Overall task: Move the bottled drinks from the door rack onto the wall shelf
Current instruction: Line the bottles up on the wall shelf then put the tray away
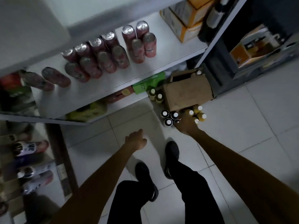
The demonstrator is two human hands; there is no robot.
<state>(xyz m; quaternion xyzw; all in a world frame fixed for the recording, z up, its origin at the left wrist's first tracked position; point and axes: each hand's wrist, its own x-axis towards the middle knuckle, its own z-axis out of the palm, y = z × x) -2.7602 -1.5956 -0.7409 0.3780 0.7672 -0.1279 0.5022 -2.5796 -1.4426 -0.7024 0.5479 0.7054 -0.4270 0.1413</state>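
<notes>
Two bottle clusters stand on the floor (pixel 242 126) just beside a box (pixel 187 94): dark bottles (pixel 168 121) and yellow bottles (pixel 191 112). The right hand (pixel 186 125) reaches down between them; whether its fingers clasp one cannot be told. The left hand (pixel 135 139) hangs loosely curled, holding nothing, below the shelf (pixel 161 62) of cans (pixel 105 59)

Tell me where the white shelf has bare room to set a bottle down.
Free: the front strip of the white shelf before the pink cans, and the patch between the rightmost cans and the yellow carton. Crowded: the can rows.
</notes>
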